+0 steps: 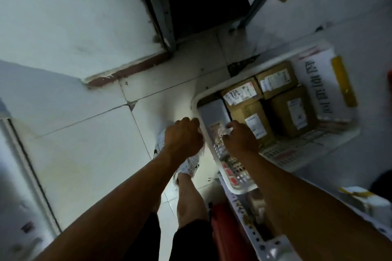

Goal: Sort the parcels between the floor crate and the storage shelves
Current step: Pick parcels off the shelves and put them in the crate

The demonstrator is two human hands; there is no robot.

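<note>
1. Your left hand (184,136) sits at the crate's (214,91) nine o'clock rim, fingers curled; whether it grips the rim or a parcel edge, I cannot tell. Steady the crate there.
2. The grey parcel (214,112) stands against that wall, just inside.
3. Your right hand (239,136) curls onto its labelled face. Get fingers under an edge and lift straight up.
4. Brown boxes (254,121) crowd it at three o'clock, so avoid dragging sideways.
</note>
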